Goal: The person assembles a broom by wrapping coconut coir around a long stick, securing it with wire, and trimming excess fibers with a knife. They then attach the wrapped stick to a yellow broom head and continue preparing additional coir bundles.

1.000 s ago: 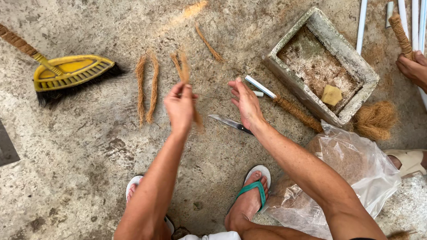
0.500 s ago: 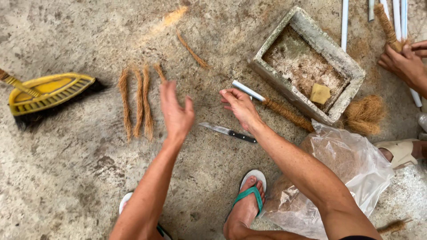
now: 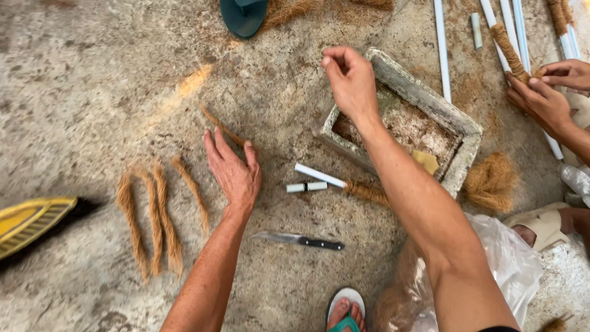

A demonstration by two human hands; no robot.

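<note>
4 twisted brown fibre cords [image 3: 157, 221] beside left hand [image 3: 233, 172]

I see bare concrete floor [image 3: 92, 80] open to my upper left. My left hand [image 3: 232, 172] is hemmed by brown twisted coir ropes [image 3: 153, 215] leftward, a black-handled knife [image 3: 301, 241] below, short white tubes [image 3: 313, 181] rightward; the grey concrete trough [image 3: 424, 101] blocks my right hand [image 3: 351, 80].

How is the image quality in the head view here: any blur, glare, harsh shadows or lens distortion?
Head view: soft, even daylight with no hard shadows and no glare; the concrete floor looks slightly smeared toward the left edge, where the yellow broom is blurred; the left hand, right hand and knife are fairly sharp; wide-angle stretch shows at the corners.
</note>
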